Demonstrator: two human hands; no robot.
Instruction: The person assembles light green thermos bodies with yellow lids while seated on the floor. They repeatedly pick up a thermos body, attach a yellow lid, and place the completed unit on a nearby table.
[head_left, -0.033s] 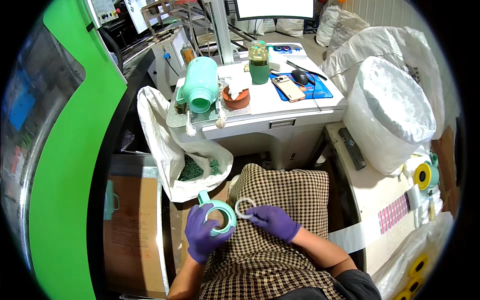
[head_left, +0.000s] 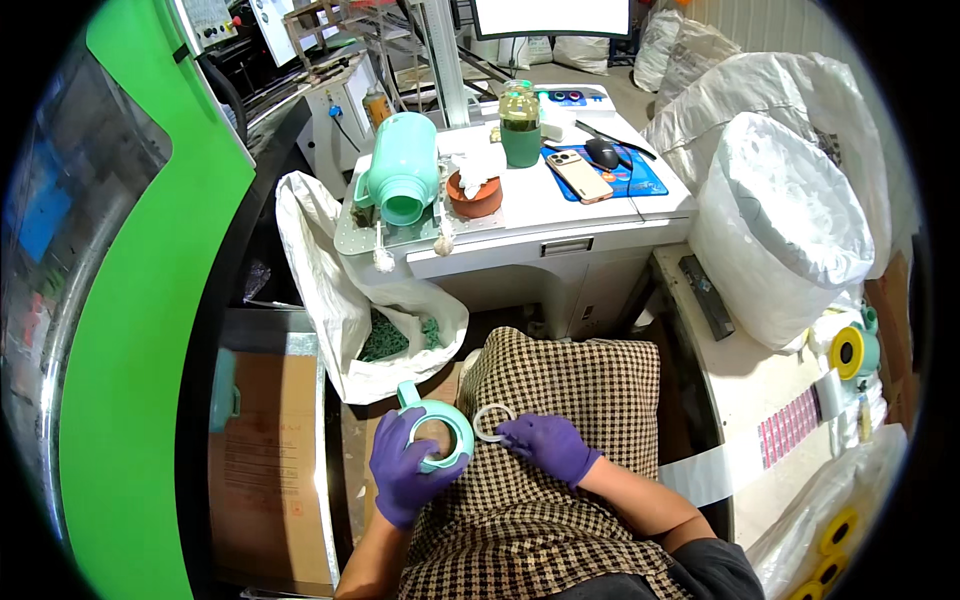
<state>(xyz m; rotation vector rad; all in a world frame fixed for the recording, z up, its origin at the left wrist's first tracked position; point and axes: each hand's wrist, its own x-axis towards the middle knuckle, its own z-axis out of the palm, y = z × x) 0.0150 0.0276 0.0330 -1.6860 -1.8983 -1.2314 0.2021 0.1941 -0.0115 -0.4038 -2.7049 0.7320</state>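
My left hand (head_left: 402, 472), in a purple glove, grips a mint-green ring-shaped plastic part (head_left: 461, 425) with a handle stub pointing away from me. Its fingers curl round the lower left side, and brown shows through the round opening. Just to the right, my right hand (head_left: 552, 447), gloved the same way, pinches a thin white ring (head_left: 476, 424) by its right edge. A small gap separates the two pieces. Both hands hover over the checked cloth (head_left: 575, 370) covering my lap.
Ahead stands a white desk (head_left: 480, 240) with a mint-green jug (head_left: 405, 150), a drinking bottle (head_left: 520, 145), a phone (head_left: 580, 177) and a mouse (head_left: 602, 153). An open white sack (head_left: 315, 270) holds green scraps. A cardboard piece (head_left: 265, 470) lies left; a large white bag (head_left: 760, 240) stands right.
The white ring has tilted and shifted slightly down and right in my right hand. At the far left, a mint-green part by the cardboard has moved slightly up. My left hand keeps its place.
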